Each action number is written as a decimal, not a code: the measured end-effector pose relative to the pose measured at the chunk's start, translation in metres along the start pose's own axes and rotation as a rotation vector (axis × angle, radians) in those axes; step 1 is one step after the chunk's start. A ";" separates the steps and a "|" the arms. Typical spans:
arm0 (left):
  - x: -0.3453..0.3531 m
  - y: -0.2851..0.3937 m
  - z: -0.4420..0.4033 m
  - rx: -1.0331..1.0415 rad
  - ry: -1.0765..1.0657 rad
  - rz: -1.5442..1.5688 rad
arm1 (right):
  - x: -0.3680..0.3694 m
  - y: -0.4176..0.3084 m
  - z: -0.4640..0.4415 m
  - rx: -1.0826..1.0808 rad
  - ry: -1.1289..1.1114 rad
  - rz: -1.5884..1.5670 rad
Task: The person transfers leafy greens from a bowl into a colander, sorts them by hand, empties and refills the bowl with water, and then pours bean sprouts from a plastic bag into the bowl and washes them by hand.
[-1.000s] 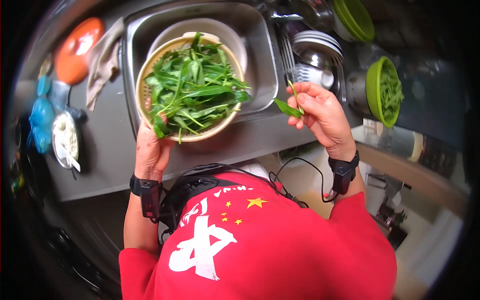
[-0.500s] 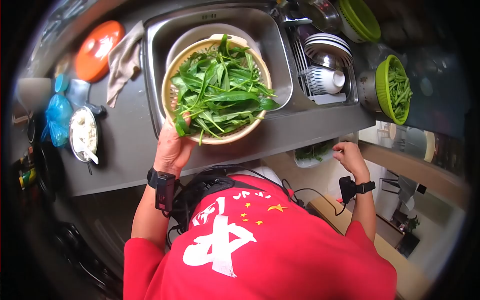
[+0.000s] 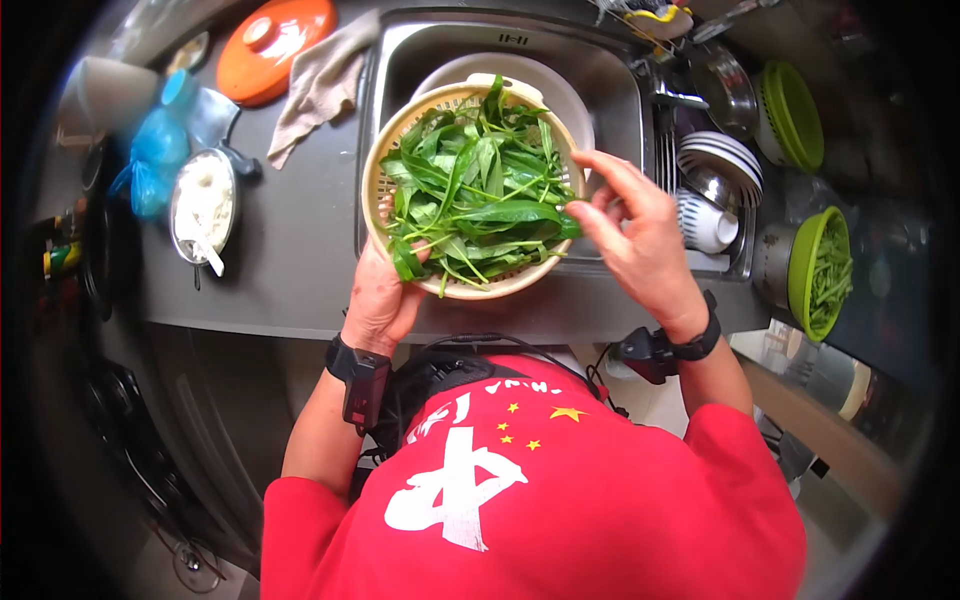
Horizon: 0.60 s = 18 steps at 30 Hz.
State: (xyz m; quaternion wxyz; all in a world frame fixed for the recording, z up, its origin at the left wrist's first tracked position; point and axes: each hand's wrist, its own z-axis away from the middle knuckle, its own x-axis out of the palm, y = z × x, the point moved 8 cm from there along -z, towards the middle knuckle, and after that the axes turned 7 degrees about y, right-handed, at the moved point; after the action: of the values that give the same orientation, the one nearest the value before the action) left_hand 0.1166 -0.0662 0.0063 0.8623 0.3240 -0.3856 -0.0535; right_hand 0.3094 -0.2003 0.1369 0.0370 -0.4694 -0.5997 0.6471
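A cream plastic colander (image 3: 373, 190) heaped with leafy greens (image 3: 480, 185) is over the front part of the sink. My left hand (image 3: 385, 300) grips its near-left rim, the thumb over the edge by the leaves and the other fingers hidden underneath. At the right side of the colander is my right hand (image 3: 640, 235), thumb and forefinger spread apart close to the rim and the outermost leaves. Nothing shows between those fingers. Behind the colander, a pale round basin (image 3: 570, 100) sits in the steel sink (image 3: 625, 110).
Left on the counter are an orange lid (image 3: 275, 50), a beige cloth (image 3: 320, 85), a blue plastic bag (image 3: 155, 165) and a dish of white food with a spoon (image 3: 203, 205). To the right stand a dish rack with bowls (image 3: 705, 220) and a green basket of beans (image 3: 825, 275).
My right hand has come up from below the counter edge to the colander's right side. My left hand still holds the colander. The view has shifted, so the counter things appear farther right.
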 end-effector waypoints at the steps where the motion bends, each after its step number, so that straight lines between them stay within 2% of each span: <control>1: -0.002 0.001 0.001 0.024 0.041 0.024 | 0.012 0.000 -0.006 0.022 -0.062 0.017; 2: -0.003 0.001 0.001 0.041 0.050 0.025 | 0.024 0.001 -0.010 0.044 -0.124 0.036; 4: -0.005 0.002 0.001 0.068 0.067 0.024 | 0.049 -0.006 -0.014 -0.229 -0.131 0.094; 5: -0.004 0.004 0.000 0.102 0.074 0.022 | 0.061 -0.013 -0.012 -0.333 -0.207 0.205; 8: -0.012 0.006 0.001 0.128 0.122 0.002 | 0.092 -0.002 -0.004 -0.368 -0.419 0.196; 11: -0.020 0.009 0.005 0.161 0.200 -0.010 | 0.081 -0.005 -0.018 -0.441 -0.344 -0.017; 14: -0.032 0.013 0.007 0.159 0.255 0.009 | 0.050 0.012 -0.062 -0.165 -0.233 -0.206; 16: -0.040 0.016 0.010 0.163 0.298 0.020 | 0.042 0.068 -0.091 -0.064 -0.074 -0.261; 18: -0.047 0.020 0.012 0.166 0.339 0.041 | 0.053 0.148 -0.115 0.269 -0.077 -0.259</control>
State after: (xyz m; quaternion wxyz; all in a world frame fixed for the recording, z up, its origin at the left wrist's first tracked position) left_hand 0.0721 -0.0405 -0.0050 0.8860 0.3905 -0.2446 0.0516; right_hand 0.4312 -0.1237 0.0054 0.1594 -0.3540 -0.5644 0.7286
